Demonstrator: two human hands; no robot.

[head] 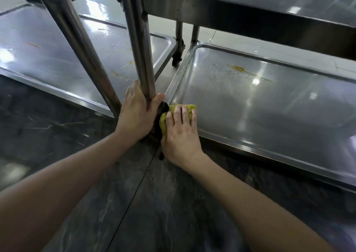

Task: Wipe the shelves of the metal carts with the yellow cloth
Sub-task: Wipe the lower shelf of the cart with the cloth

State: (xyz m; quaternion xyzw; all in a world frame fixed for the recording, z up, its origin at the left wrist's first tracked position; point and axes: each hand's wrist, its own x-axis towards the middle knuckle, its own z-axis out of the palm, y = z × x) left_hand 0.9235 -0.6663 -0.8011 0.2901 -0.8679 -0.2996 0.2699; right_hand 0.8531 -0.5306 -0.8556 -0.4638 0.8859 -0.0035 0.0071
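Rightward beyond the yellow cloth [189, 107], pressed under the flat right grip [181, 134], a stain [238, 68] is seen; the post [138, 40] is grasped by the left grip [134, 113].

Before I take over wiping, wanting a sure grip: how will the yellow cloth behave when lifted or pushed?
Probably floppy: the yellow cloth lies bunched under the right hand. Likely light, and should slide easily on the glossy shelf.

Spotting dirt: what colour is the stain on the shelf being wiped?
Yellowish-brown stain; head view shows it.

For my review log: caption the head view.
Right hand presses yellow cloth on cart shelf; left hand grips post.
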